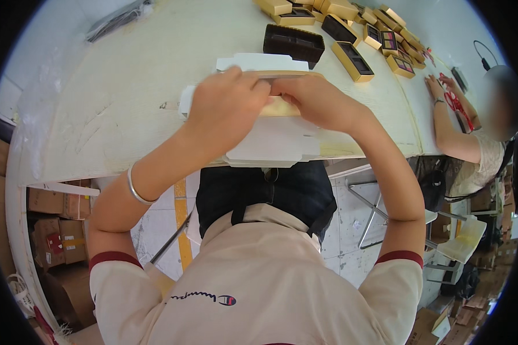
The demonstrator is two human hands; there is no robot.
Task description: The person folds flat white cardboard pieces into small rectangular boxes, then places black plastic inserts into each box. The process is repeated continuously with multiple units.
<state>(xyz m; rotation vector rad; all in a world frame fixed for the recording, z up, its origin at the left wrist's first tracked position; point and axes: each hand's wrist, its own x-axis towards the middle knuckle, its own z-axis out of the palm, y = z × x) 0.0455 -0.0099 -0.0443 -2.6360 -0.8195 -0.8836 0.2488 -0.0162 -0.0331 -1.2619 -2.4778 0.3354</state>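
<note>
A: Where does the view sit?

B: On the person's head, at the left of two cameras worn side by side, looking down over the cream shirt onto the bench.

A: Which way round is it?

B: Upright and unmirrored; the bench's far part lies toward the top, its near edge across the middle.

A: How near does everything stand?

B: The shirt looms closest, low in the picture; the person's fingers lie farther out, above centre.

A: How wide is it?

B: Fisheye-wide, dark-rimmed, reaching cartons at left and a co-worker at right.
</note>
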